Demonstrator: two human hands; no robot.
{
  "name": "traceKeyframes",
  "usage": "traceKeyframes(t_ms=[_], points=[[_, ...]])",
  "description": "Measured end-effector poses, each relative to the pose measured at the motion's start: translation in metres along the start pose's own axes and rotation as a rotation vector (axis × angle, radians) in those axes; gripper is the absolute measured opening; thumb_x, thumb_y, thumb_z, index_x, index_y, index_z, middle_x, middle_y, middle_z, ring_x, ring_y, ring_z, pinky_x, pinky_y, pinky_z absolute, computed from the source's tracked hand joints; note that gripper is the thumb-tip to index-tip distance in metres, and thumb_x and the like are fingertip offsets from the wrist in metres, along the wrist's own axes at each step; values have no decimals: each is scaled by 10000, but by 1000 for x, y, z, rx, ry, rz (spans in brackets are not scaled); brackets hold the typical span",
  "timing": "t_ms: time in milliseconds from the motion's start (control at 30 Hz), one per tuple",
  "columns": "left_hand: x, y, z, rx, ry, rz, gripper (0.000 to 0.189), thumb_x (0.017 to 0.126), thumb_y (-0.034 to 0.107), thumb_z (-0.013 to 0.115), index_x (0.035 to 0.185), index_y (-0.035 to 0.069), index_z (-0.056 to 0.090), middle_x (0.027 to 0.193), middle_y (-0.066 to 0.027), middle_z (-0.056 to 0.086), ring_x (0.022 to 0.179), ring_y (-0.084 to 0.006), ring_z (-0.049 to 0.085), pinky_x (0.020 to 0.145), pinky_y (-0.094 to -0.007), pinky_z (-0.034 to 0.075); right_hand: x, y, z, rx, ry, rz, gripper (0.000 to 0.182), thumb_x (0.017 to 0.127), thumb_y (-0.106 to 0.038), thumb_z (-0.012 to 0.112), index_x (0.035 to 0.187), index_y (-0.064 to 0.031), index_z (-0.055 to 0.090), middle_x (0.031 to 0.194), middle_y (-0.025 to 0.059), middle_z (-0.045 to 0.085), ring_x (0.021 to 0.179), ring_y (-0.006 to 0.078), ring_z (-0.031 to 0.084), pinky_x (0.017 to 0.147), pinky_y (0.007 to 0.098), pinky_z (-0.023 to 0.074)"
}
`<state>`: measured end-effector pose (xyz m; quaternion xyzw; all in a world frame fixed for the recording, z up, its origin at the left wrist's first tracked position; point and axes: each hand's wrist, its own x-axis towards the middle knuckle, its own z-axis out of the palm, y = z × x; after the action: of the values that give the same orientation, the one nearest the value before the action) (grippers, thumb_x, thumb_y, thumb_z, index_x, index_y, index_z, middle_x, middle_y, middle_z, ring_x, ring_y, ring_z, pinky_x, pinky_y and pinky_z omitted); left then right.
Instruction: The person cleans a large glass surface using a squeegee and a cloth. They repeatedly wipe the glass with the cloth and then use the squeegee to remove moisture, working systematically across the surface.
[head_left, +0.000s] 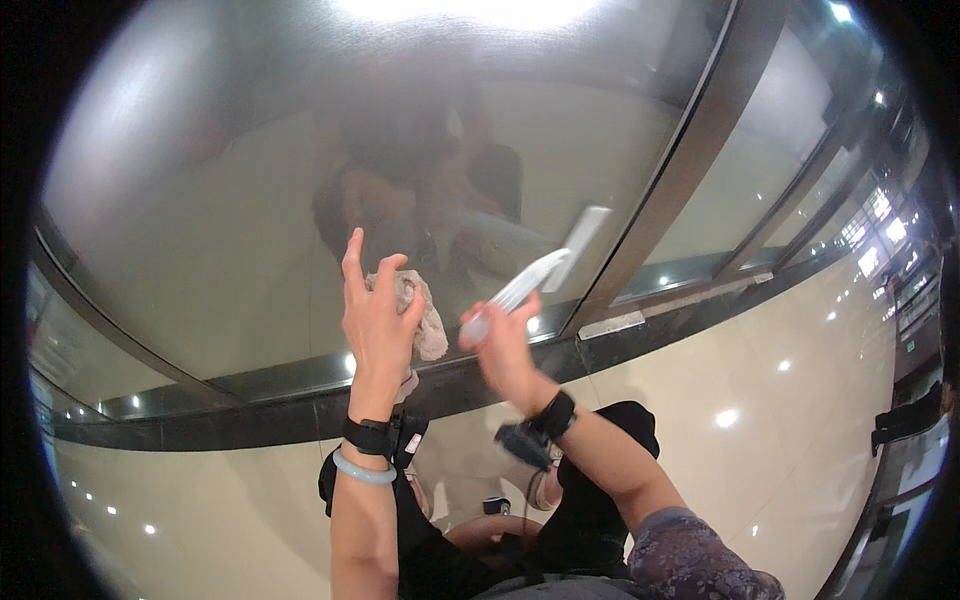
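My left hand (381, 319) holds a crumpled beige cloth (426, 322) between thumb and palm, its index finger stretched upward. To its right, my right hand (508, 349) grips the handle of a white squeegee (521, 289). The squeegee's head slants up to the right and is blurred. Both hands are in front of the lower part of a large glass pane (262, 247), which mirrors a dim figure. Whether the cloth or the squeegee's blade touches the glass I cannot tell.
A brown metal frame post (686, 165) borders the pane on the right. Along its foot runs a dark stone sill (285, 416), with a white strip (611, 325) near the post. Glossy beige tiles (735, 375) cover the floor. Between my legs shows a round brown seat (487, 529) with a caster (495, 506).
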<state>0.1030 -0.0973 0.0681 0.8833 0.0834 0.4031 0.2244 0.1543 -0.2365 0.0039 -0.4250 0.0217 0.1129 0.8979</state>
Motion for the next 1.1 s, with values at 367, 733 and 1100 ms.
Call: traceKeyframes(t_ms=[367, 733, 1100], points=[[4, 7, 3, -3, 7, 31, 344, 796, 127, 721, 1124, 120, 619, 1522, -117, 324, 984, -270, 604, 787, -380, 516, -23, 79, -16, -225, -60, 316, 894, 893, 49, 507, 1428, -336, -96, 1208, 185, 432, 808, 264, 634, 523, 392, 528], [6, 12, 2, -5, -73, 0, 362, 800, 126, 713, 1146, 120, 611, 1514, -119, 332, 961, -286, 579, 809, -388, 504, 66, 39, -62, 149, 240, 302, 696, 839, -28, 548, 1295, -233, 64, 1115, 138, 417, 801, 248, 584, 529, 361, 479], [8, 7, -4, -4, -100, 5, 355, 814, 131, 704, 1155, 118, 610, 1508, -153, 331, 1050, -311, 601, 818, -407, 506, -7, 29, 13, 101, 261, 438, 445, 856, 14, 550, 1185, -127, 286, 1029, 131, 505, 700, 224, 575, 456, 349, 383]])
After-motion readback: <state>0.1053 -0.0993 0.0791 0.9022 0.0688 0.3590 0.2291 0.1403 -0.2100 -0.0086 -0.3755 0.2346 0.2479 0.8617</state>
